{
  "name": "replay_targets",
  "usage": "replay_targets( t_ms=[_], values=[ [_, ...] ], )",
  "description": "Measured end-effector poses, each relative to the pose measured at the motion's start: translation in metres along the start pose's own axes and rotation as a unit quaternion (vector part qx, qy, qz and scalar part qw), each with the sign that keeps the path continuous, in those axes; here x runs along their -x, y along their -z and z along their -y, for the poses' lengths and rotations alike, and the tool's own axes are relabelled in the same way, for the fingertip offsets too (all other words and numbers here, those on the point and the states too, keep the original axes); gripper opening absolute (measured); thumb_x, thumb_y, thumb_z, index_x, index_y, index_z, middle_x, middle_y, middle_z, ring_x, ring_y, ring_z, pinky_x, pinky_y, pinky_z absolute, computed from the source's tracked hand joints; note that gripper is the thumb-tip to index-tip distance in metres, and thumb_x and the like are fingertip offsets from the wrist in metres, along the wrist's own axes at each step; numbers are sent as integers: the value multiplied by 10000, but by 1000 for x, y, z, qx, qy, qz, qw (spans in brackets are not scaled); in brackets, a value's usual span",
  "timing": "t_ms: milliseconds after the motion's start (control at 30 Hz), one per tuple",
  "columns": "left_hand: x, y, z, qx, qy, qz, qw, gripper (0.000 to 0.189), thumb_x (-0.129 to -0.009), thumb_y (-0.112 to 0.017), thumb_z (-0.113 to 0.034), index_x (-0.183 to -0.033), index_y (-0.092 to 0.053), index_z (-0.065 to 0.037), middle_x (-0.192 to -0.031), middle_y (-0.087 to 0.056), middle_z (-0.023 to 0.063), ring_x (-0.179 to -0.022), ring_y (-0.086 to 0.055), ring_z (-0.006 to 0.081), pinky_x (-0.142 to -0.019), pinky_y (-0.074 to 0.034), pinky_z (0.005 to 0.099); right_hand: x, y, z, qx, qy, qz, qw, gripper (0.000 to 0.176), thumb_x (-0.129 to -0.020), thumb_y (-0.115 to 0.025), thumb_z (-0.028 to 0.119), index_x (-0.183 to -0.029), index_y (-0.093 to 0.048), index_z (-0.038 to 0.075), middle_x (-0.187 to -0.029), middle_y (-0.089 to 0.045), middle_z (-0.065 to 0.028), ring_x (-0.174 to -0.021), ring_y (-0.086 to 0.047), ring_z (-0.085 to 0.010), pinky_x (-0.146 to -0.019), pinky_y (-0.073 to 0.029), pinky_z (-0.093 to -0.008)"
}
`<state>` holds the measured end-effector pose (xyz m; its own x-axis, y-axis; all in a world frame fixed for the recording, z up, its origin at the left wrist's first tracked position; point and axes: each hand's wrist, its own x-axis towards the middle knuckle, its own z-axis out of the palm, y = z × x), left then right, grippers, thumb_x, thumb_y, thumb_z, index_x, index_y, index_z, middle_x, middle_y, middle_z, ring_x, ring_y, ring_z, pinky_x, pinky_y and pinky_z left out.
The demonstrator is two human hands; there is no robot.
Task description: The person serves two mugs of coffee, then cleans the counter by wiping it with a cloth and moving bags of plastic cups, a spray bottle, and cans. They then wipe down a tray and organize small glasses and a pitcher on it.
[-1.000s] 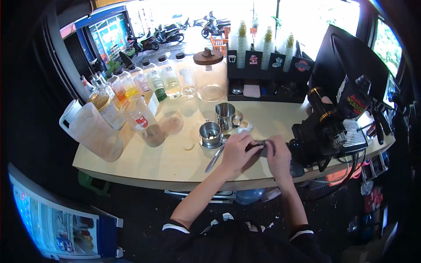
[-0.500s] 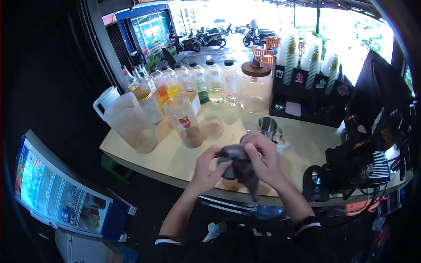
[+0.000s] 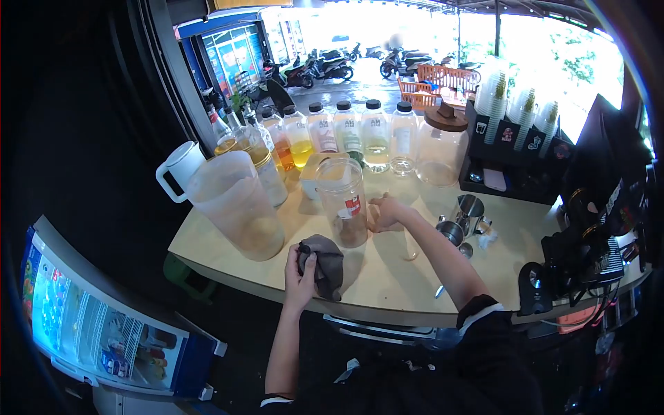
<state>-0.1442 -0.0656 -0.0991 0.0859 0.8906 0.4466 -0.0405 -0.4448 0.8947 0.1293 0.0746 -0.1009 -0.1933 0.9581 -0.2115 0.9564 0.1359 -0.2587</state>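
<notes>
My left hand [image 3: 299,280] is closed on a dark grey cloth [image 3: 323,266], which hangs bunched over the counter's front edge. My right hand [image 3: 387,213] reaches down to the counter just right of a clear plastic jar [image 3: 342,214] with a red label. Its fingers are apart and curved near the tabletop; whether they touch a clear round piece there is hard to make out. Brown contents show low in the jar. Right of my forearm are a steel pitcher [image 3: 470,211] and a small metal cup [image 3: 451,232].
A large frosted pitcher [image 3: 238,207] stands on the left of the counter [image 3: 394,290]. Several black-capped bottles [image 3: 375,138] line the back beside a wooden-lidded jar [image 3: 443,155]. Stacked cups [image 3: 522,107] sit in a black holder. Dark equipment [image 3: 581,242] fills the right end.
My hands have separated. The cloth stays in my left hand, moved left, while my right hand has let go of it and gone to the jar's right side. The view has shifted left.
</notes>
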Motion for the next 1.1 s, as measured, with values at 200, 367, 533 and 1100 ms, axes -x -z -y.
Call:
replay_targets(
  t_ms=[200,367,533,1100],
  values=[
    [-21,-1,21,46,8,20,999,185,-963,-472,-153,-1101,-464,-29,-1013,-527,43,-963,-484,105,-863,-398,260,50,110,16,-224,102,-312,918,934,-592,-816,425,-1363,-393,109,-1248,-491,-139,-1105,-496,-293,-934,-429,-408],
    [-34,-18,31,75,41,2,996,179,-977,-441,-168,-1100,-447,-38,-1004,-520,47,-947,-483,110,-844,-403,265,73,159,85,-156,295,-107,936,918,-582,-817,335,-1372,-405,116,-1288,-482,-136,-1169,-478,-258,-999,-392,-390],
    [-35,-24,39,86,47,-1,995,189,-982,-422,-168,-1113,-434,-32,-1008,-520,59,-956,-483,122,-858,-398,272,41,169,112,-23,261,7,965,859,-535,-813,358,-1301,-511,114,-1298,-492,-147,-1183,-485,-279,-1009,-393,-354],
    [-32,-29,20,44,27,-26,998,181,-926,-545,-155,-1031,-516,-11,-954,-566,51,-886,-514,92,-776,-435,243,54,118,97,29,258,-195,946,867,-744,-628,551,-1416,-321,96,-1437,-297,-223,-1306,-343,-360,-1083,-291,-400]
  ],
)
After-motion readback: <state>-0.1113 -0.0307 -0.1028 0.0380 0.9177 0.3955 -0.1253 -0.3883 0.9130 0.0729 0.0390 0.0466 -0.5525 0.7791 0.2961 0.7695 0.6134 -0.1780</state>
